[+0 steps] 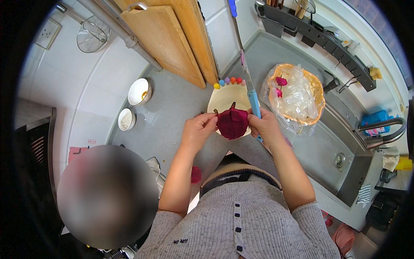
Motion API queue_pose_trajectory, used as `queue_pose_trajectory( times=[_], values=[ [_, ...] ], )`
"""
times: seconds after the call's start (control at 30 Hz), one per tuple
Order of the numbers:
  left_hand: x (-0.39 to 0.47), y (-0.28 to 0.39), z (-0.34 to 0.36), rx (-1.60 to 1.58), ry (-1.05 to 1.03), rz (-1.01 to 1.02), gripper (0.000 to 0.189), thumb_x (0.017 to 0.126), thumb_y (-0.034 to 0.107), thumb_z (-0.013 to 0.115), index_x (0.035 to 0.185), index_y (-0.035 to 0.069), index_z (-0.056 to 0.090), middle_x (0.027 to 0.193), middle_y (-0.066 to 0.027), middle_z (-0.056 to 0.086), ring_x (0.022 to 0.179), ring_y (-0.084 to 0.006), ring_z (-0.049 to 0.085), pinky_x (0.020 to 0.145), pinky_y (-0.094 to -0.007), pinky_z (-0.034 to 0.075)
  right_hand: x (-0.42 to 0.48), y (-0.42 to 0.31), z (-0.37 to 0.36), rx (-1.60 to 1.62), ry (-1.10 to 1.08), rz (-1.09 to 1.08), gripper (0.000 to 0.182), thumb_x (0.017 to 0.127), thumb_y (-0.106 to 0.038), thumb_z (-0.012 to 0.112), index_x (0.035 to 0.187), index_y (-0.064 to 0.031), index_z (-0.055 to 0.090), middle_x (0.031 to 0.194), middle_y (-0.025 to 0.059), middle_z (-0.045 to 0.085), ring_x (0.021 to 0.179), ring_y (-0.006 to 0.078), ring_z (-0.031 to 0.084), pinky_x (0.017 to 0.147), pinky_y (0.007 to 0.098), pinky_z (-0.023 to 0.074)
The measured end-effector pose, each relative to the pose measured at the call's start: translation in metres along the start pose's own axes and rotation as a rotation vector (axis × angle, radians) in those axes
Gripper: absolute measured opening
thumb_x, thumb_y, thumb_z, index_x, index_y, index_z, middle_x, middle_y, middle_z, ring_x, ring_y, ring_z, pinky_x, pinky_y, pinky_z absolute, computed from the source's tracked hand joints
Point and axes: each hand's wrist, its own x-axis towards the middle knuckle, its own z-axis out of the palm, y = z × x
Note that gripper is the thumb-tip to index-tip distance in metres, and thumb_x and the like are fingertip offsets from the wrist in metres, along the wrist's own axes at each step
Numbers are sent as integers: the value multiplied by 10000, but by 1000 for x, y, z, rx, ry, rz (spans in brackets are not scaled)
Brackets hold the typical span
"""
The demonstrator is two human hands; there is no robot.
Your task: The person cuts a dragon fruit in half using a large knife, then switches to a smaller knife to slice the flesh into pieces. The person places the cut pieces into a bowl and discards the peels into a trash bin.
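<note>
Between my hands is a deep magenta piece of fruit (232, 124), apparently dragon fruit with dark-tipped scales. My left hand (200, 128) pinches its left edge by thumb and fingers. At its right edge, my right hand (263, 124) grips the piece and also the light-blue handle of a knife (254, 102). The knife's long blade points away from me and carries pinkish residue. Beneath the fruit stands a cream bowl (226, 97) with several coloured balls along its far rim; its inside is partly hidden. Another magenta piece (195, 174) shows beside my left forearm.
An orange basket (320, 106) with plastic bags stands right of the bowl, beside a steel sink (310, 155). Two small bowls (139, 91) (126, 119) sit at left. Wooden cutting boards (165, 42) and a blue-handled tool (232, 8) are at the back. A blurred round patch covers the lower left.
</note>
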Motion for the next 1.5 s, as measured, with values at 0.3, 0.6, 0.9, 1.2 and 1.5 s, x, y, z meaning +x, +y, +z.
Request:
queue_pose_trajectory(
  times=[0.3,0.6,0.9,1.2,1.5],
  values=[
    [3,2,3,-187,54,-86,168,898,91,551,973,-34,636,834,-44,655,716,-86,602,653,-235,506,-1,0,2,-6,-28,2,144,828,-103,576,935,-11,550,593,-12,477,434,71,409,407,226,334],
    [-2,2,5,-496,31,-208,192,924,150,523,1015,9,617,934,-54,646,816,-144,630,735,-308,550,2,0,-2,221,-56,121,167,838,-110,582,976,-26,539,601,-12,470,427,71,392,399,223,326],
    [-4,-15,10,-607,-40,-134,137,928,144,521,1000,31,547,975,-42,609,866,-139,614,747,-323,557,0,1,-2,131,-77,15,146,843,-107,568,963,-28,547,601,-16,467,432,68,402,401,228,334],
    [5,-47,8,-838,-114,-101,57,914,66,503,935,37,548,978,-77,616,830,-158,613,783,-333,517,3,-3,2,171,-133,103,128,855,-129,557,958,-57,535,631,-17,471,440,62,394,399,219,319],
    [5,-41,20,-1130,-95,-149,312,934,158,442,1174,-34,492,1152,-165,581,1041,-257,592,922,-387,480,10,2,6,514,-253,271,121,840,-134,534,933,-57,525,643,-14,490,425,39,379,365,185,314]
  ],
)
